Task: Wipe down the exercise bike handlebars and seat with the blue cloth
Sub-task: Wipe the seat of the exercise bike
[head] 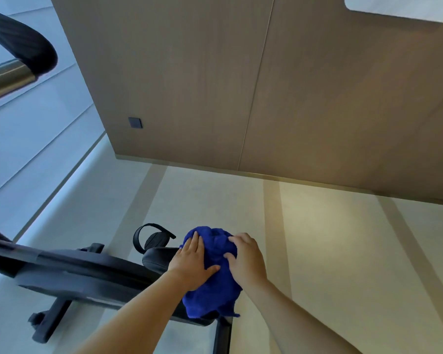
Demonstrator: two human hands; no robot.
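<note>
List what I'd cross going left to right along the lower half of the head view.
Bike's base foot → strapped pedal → left hand → blue cloth → right hand.

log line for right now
black padded bike seat: under wipe, mostly covered | left hand: pressing bunched blue cloth | right hand: gripping it

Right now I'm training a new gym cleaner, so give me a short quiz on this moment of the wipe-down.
1. True or false: only one hand touches the blue cloth.
2. Where is the cloth? A) folded on the floor B) draped over the seat C) hanging on the wall
3. Fill in: the left hand lies ___ on the cloth, fingers straight.
Key: 1 false, the right hand is on it too; 2 B; 3 flat.
</note>
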